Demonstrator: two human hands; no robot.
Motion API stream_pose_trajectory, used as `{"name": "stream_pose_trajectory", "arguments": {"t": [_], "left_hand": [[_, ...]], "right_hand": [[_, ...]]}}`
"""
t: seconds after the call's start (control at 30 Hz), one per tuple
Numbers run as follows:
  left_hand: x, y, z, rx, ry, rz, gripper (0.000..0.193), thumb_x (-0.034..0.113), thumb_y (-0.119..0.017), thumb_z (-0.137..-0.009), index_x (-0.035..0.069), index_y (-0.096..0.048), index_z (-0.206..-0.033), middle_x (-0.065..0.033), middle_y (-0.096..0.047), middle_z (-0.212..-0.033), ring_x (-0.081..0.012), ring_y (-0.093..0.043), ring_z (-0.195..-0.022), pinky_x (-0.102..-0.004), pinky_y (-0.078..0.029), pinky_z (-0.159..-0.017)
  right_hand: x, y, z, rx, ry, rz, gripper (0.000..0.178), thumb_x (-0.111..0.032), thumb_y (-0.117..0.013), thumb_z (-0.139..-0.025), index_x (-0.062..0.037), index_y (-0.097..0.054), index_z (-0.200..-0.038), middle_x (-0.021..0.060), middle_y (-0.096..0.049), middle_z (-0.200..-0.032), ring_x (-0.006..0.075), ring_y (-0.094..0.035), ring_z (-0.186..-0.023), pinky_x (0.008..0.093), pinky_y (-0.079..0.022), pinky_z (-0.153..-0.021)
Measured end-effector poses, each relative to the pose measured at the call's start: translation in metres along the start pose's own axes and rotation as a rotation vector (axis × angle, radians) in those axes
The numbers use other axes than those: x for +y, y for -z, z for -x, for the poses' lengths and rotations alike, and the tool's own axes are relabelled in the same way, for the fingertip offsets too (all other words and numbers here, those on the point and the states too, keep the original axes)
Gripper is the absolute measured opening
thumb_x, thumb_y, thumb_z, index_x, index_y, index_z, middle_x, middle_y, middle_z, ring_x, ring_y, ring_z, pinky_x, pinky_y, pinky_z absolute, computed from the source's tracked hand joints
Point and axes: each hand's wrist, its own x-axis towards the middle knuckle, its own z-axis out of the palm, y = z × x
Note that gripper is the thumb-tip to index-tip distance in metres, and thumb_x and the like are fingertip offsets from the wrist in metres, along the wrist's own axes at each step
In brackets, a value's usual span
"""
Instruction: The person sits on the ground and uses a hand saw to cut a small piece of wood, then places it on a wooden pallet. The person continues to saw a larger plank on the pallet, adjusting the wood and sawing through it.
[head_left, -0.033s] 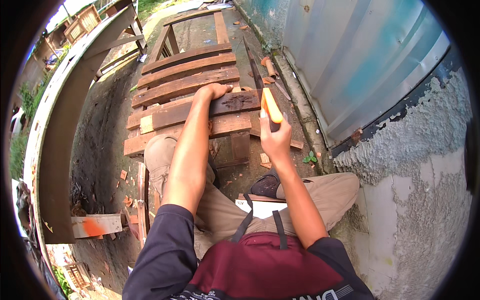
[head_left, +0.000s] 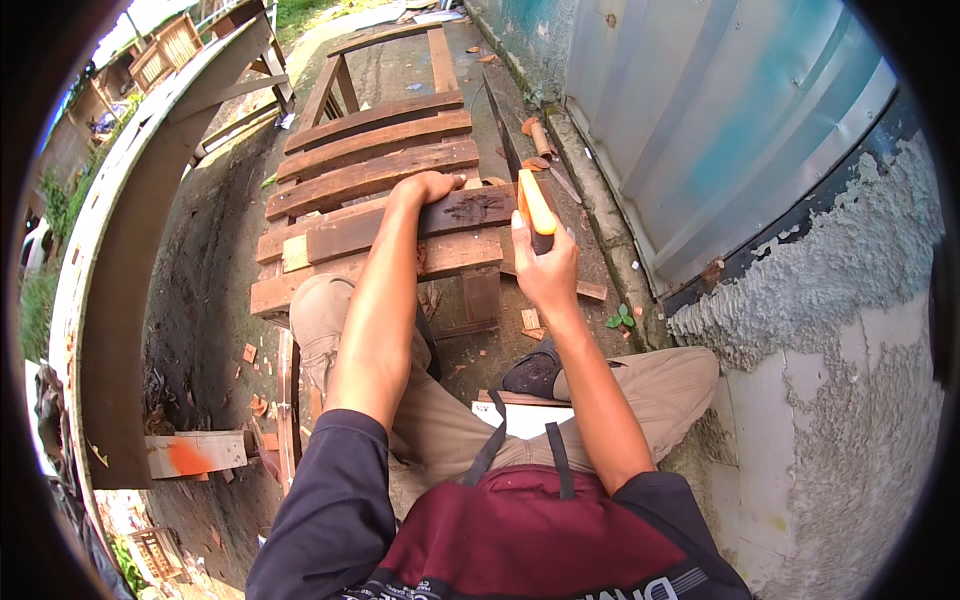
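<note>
A handsaw [head_left: 538, 208] with an orange and black handle is gripped in my right hand [head_left: 547, 268]. Its dark blade points away from me, close against the right end of a dark wooden board [head_left: 345, 234]. That board lies crosswise on a slatted wooden frame [head_left: 385, 152]. My left hand [head_left: 432, 187] presses down on the board, with the fingers curled over its far edge and partly hidden. My left knee is close against the near slat [head_left: 460, 252]. Whether the teeth are inside the wood cannot be made out.
A corrugated metal panel [head_left: 710, 130] and rough wall [head_left: 840, 270] stand close on the right. A long wooden structure [head_left: 115, 300] runs along the left. Wood scraps [head_left: 532, 320] and an orange-marked wood block [head_left: 195, 455] lie low around me. A small plant [head_left: 620, 317] grows beside the wall.
My right hand and the saw have shifted slightly nearer the board and to the left, and the handle has turned a little. My left hand stays on the board.
</note>
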Motion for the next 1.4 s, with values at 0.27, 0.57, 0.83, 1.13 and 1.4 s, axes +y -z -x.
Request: {"name": "stream_pose_trajectory", "arguments": {"t": [0.27, 0.57, 0.83, 1.13, 1.4], "left_hand": [[0.004, -0.004, 0.0, 0.001, 0.047, -0.013, 0.075, 0.069, -0.047, -0.095, 0.012, -0.061, -0.141, -0.018, -0.052, -0.151, -0.0344, -0.047, -0.142, -0.0454, -0.035, -0.117], [0.007, 0.003, 0.016, 0.003, -0.026, -0.029, 0.074, 0.066, -0.049, -0.095, 0.009, -0.06, -0.142, -0.0182, -0.05, -0.152, -0.0348, -0.048, -0.141, -0.0462, -0.035, -0.117], [0.004, 0.003, 0.009, 0.015, 0.028, -0.052, 0.075, 0.064, -0.048, -0.097, 0.007, -0.055, -0.145, -0.0179, -0.044, -0.157, -0.0366, -0.041, -0.146, -0.0465, -0.033, -0.118], [-0.007, 0.005, 0.006, -0.045, 0.055, 0.007, 0.08, 0.07, -0.047, -0.095, 0.007, -0.056, -0.145, -0.0204, -0.051, -0.152, -0.037, -0.048, -0.14, -0.0507, -0.035, -0.117], [0.0, -0.012, -0.003, 0.033, 0.007, -0.012, 0.081, 0.073, -0.047, -0.094, 0.01, -0.057, -0.144, -0.0189, -0.047, -0.154, -0.0354, -0.043, -0.145, -0.0471, -0.032, -0.119]], "right_hand": [[0.042, 0.009, -0.002, -0.205, -0.319, -0.563, 0.032, -0.031, -0.063, -0.104, -0.0043, -0.059, -0.087, -0.0013, -0.05, -0.061, 0.0082, -0.049, -0.051, 0.0242, -0.04, -0.047], [0.012, 0.052, 0.097, -0.108, -0.201, 0.013, 0.027, -0.015, -0.068, -0.094, 0.0015, -0.061, -0.075, 0.0084, -0.055, -0.057, 0.0132, -0.052, -0.053, 0.0338, -0.041, -0.053], [-0.016, 0.091, 0.166, -0.069, -0.464, -0.118, 0.015, -0.008, -0.066, -0.092, 0.0064, -0.07, -0.088, 0.0078, -0.063, -0.064, 0.0119, -0.061, -0.06, 0.0289, -0.046, -0.058], [0.004, 0.034, 0.104, -0.087, -0.204, 0.022, 0.017, -0.011, -0.067, -0.089, 0.0011, -0.063, -0.078, 0.0137, -0.059, -0.061, 0.0215, -0.061, -0.055, 0.0366, -0.045, -0.054], [-0.027, 0.114, 0.209, -0.239, -0.194, 0.118, 0.009, -0.003, -0.065, -0.086, 0.0026, -0.064, -0.079, 0.0117, -0.056, -0.058, 0.0252, -0.056, -0.045, 0.036, -0.042, -0.047]]}}
